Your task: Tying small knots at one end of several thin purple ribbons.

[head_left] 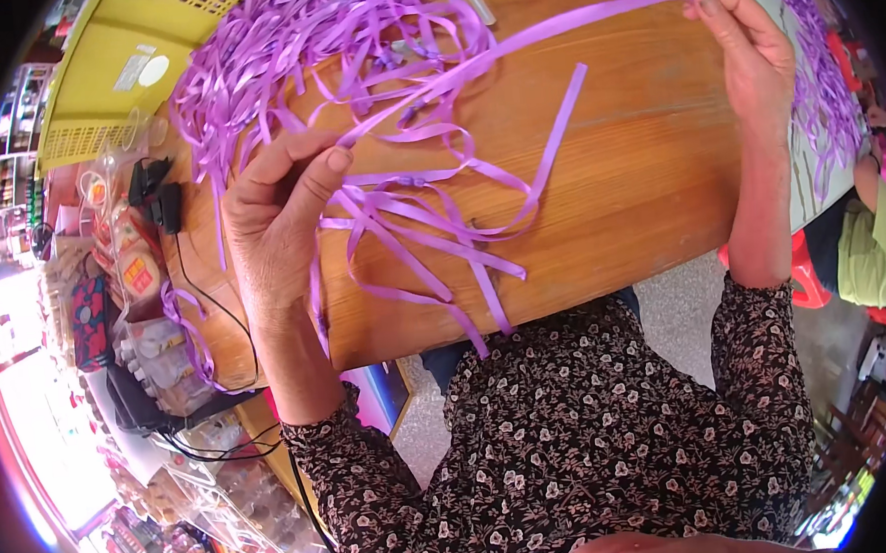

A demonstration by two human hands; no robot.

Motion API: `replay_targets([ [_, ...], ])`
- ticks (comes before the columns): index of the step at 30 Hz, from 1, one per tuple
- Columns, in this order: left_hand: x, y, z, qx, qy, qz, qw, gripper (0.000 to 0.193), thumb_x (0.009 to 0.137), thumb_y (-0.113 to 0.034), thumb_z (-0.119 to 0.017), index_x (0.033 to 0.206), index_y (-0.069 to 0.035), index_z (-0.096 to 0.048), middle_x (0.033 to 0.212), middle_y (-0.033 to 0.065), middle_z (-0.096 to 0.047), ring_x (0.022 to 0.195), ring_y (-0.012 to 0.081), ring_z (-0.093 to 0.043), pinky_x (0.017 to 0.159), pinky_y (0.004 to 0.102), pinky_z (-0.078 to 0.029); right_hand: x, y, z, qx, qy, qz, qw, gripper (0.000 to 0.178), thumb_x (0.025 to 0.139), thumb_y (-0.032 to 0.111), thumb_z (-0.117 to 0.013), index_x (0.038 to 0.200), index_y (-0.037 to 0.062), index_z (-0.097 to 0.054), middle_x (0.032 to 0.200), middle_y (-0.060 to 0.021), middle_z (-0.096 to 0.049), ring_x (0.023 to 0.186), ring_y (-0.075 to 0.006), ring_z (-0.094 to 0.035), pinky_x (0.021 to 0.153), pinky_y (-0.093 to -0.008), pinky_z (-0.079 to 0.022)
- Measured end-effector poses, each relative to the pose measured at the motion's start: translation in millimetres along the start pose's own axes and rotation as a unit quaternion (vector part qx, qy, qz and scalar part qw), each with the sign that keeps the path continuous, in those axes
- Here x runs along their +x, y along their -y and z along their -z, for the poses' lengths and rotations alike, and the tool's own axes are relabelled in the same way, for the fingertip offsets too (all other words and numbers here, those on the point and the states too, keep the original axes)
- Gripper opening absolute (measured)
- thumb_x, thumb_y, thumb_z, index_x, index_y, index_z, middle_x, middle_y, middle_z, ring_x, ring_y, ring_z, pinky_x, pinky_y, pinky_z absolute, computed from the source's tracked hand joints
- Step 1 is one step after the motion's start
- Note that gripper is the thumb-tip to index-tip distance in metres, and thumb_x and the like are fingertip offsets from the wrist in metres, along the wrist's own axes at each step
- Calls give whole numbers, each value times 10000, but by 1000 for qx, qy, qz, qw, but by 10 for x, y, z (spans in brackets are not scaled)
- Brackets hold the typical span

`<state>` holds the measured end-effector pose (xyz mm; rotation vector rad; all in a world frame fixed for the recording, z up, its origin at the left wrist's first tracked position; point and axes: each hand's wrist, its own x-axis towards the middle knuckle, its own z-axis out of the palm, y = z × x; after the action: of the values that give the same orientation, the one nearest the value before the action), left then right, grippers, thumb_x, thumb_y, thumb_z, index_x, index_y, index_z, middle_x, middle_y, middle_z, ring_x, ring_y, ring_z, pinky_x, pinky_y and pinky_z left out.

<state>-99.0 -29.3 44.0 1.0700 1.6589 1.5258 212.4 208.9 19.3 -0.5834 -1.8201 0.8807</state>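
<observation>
A purple ribbon (540, 33) is stretched taut between my two hands above a wooden table (647, 156). My left hand (284, 200) pinches it between thumb and forefinger, and several loose purple tails hang below that hand onto the wood. At the upper right, my right hand (746, 40) holds the ribbon's other end in its fingertips. Behind my left hand spreads a big tangled heap of purple ribbons (282, 65), with some small knots or joins among the strands.
A yellow plastic basket (102, 84) leans at the far left. Black plug adapters (164, 201) with a cord lie at the left table edge, beside bagged goods (162, 356). More purple ribbons (824, 86) hang over a white surface at the right, near a person in light green (867, 249).
</observation>
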Motion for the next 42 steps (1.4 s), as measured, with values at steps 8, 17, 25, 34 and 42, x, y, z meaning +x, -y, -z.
replay_targets([
  [8, -104, 91, 30, -62, -18, 8, 998, 172, 807, 1, -654, 979, -3, -656, 899, 13, -645, 778, 62, -551, 715, 182, -424, 19, 115, -173, 135, -21, -19, 990, 181, 896, 74, -561, 1015, -46, -627, 975, -53, -637, 865, -114, -582, 850, -250, -438],
  [17, -177, 29, -248, -176, 123, 3, 977, 334, 876, 21, -523, 1206, -30, -510, 907, 47, -653, 676, 23, -501, 579, 147, -356, 53, 123, -219, -63, -121, -41, 990, 199, 894, 70, -563, 1073, 14, -631, 991, -36, -641, 899, -111, -579, 845, -242, -439],
  [25, -260, -103, -524, -108, 146, -47, 982, 387, 892, 33, -484, 1269, -35, -430, 899, 54, -646, 704, 12, -485, 588, 147, -351, -179, 916, -991, -164, 155, 287, 931, 282, 768, 103, -673, 1048, 71, -657, 963, -49, -627, 900, -219, -575, 803, -334, -441],
  [34, -321, -169, -647, -47, 118, -62, 990, 397, 864, 62, -524, 1242, -35, -452, 910, 25, -636, 732, 3, -499, 584, 142, -358, -285, 831, -1154, -26, 164, 307, 937, 237, 693, 100, -726, 910, 29, -660, 834, -60, -615, 779, -230, -565, 705, -326, -444],
  [42, -189, -35, -217, 187, -26, -233, 954, 179, 801, 78, -594, 948, -9, -646, 763, 15, -634, 649, 37, -542, 561, 172, -406, -91, 772, -458, -148, 106, 216, 959, 150, 772, -62, -615, 907, 2, -621, 834, -60, -590, 780, -166, -559, 669, -260, -434],
])
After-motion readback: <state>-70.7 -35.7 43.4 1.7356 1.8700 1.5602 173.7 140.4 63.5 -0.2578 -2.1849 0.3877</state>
